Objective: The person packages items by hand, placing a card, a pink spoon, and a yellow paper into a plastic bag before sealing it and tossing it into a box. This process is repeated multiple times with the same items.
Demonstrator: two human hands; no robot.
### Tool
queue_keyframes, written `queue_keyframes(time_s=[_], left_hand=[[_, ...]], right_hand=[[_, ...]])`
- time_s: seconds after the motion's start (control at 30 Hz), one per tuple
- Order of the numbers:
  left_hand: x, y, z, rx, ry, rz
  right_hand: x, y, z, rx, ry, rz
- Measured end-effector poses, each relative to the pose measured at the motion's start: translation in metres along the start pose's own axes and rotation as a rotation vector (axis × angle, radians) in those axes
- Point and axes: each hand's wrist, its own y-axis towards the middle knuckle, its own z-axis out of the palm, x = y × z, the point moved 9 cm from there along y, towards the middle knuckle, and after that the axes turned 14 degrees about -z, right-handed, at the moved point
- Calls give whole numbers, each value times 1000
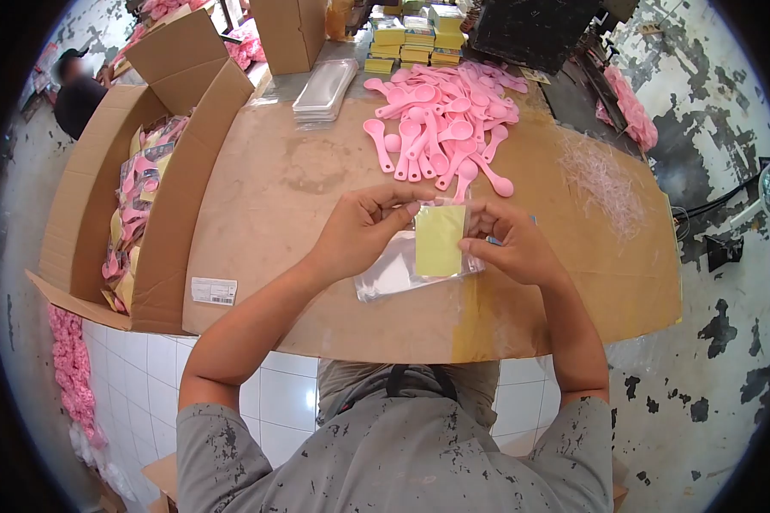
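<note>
A yellow card (pixel 439 241) in a clear plastic bag is held upright over the cardboard-covered table. My left hand (pixel 370 224) pinches the bag's upper left edge between thumb and fingers. At the card's right edge, my right hand (pixel 512 239) closes thumb and fingers on the same bag. Clear plastic bags (pixel 387 272) lie flat just below and behind the card. Beyond my hands spreads a heap of pink spoons (pixel 445 115), the nearest ones close to the bag's top.
An open carton (pixel 173 192) of packed bags stands at left. At the back are a stack of clear bags (pixel 325 90) and piled cards (pixel 415 36). Plastic strands (pixel 606 184) lie at right. Another person (pixel 79 98) is at far upper left.
</note>
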Motion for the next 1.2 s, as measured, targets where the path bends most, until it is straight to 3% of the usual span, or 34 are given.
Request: queue_keyframes(time_s=[0.13,0.23,0.33,0.4,0.47,0.5,0.57,0.63,0.67,0.73,0.8,0.9,1.03,1.13,1.2], left_hand=[[-14,-5,1,-23,-211,76],[-6,-4,8,13,-78,66],[2,-2,2,140,56,-142],[-20,-9,-32,-94,203,-170],[-58,-29,-86,-472,-190,337],[-70,-37,-116,-531,-323,518],[-72,-33,-119,-511,-392,531],[-70,-31,-120,-495,-464,541],[-53,-19,-110,-490,-187,475],[-20,1,-69,-528,390,164],[-3,6,-20,-338,711,215],[5,5,8,-347,1067,294],[15,11,7,-232,907,178],[25,13,6,-159,561,-71],[26,12,4,-193,563,-10]], right_hand=[[3,6,-8,-44,-5,-61],[21,12,-8,-86,74,-108],[44,17,-22,-132,24,-154],[47,17,-48,-193,-198,-145],[44,7,-84,-285,-548,-94],[39,0,-94,-247,-687,-86],[25,-11,-111,-170,-961,-68],[17,-19,-105,-45,-1006,-58],[12,-23,-100,19,-1028,-52],[-1,-29,-104,16,-905,42],[-11,-30,-107,-2,-838,84],[-16,-33,-113,-52,-807,97],[-14,-32,-114,-82,-718,137],[-2,-31,-110,-209,-505,57],[-1,-30,-99,-293,-280,-3]])
